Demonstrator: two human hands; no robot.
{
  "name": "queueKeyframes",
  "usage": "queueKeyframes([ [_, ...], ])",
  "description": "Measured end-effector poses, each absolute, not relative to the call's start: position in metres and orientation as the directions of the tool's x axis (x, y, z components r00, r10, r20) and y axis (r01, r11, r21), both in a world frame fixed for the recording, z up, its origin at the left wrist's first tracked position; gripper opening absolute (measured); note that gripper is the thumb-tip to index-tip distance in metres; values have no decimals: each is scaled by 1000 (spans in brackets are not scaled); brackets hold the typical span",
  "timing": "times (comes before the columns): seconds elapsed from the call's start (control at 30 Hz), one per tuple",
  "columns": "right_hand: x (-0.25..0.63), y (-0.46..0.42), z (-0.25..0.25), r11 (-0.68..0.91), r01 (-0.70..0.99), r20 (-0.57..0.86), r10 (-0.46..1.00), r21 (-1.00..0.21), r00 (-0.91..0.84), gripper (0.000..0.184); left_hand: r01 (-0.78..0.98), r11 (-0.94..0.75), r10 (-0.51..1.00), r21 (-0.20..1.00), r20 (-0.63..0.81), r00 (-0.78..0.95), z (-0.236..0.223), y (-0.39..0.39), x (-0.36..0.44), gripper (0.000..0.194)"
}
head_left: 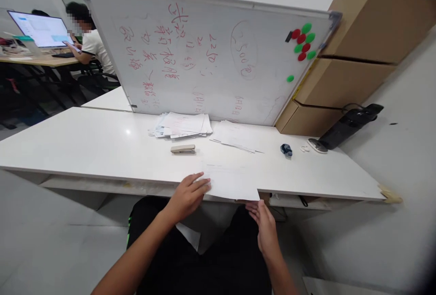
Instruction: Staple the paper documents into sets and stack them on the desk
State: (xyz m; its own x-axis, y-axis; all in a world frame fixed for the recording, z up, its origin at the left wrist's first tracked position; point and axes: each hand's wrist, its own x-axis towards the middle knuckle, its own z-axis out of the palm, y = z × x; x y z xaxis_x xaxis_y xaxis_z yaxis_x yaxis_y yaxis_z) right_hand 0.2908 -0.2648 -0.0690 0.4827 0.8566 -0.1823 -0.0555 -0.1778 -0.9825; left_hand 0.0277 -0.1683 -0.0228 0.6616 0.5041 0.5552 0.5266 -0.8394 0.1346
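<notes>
A white sheet of paper (235, 184) lies on the desk, its lower edge reaching past the front edge. My left hand (190, 195) rests on the sheet's left side, palm down, fingers stretched and somewhat apart. At the sheet's lower right corner is my right hand (264, 222), thumb on the corner and fingers just under the edge. Whether it is one sheet or a thin stack, I cannot tell. Beyond it sit a beige stapler (183, 149), a thick pile of papers (185, 125) and a thinner, fanned pile of papers (238, 135).
A whiteboard (218, 50) with red writing and magnets stands behind the papers. Cardboard boxes (354, 77) are stacked at right, near a black bottle (350, 125), a mouse (317, 145) and a dark blue crumpled item (286, 150). A person (97, 47) sits at another desk, far left.
</notes>
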Motion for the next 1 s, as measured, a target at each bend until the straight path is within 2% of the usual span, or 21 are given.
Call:
queueKeyframes([
  [0.03,292,-260,-67,-229,-180,-281,889,-957,361,53,551,-824,524,133,552,649,-20,-166,19,36],
  [0.1,295,-248,-60,-306,-295,-362,918,-905,159,55,598,-793,559,119,533,635,-16,-162,6,35],
  [0.23,295,-228,-43,-337,-289,-350,937,-896,-5,37,659,-744,616,111,496,612,-13,-162,0,34],
  [0.33,290,-226,-39,-315,-267,-301,949,-911,-92,33,669,-733,637,124,471,610,-12,-170,8,39],
  [0.63,273,-242,-52,-200,-138,-198,980,-970,-34,35,590,-779,624,214,363,692,-16,-181,50,70],
  [0.77,269,-244,-53,-206,-100,-205,979,-973,-25,36,564,-789,614,244,316,723,-12,-180,59,72],
  [1.0,265,-243,-56,-206,-71,-209,977,-976,36,38,551,-803,597,228,295,746,-4,-176,61,63],
])
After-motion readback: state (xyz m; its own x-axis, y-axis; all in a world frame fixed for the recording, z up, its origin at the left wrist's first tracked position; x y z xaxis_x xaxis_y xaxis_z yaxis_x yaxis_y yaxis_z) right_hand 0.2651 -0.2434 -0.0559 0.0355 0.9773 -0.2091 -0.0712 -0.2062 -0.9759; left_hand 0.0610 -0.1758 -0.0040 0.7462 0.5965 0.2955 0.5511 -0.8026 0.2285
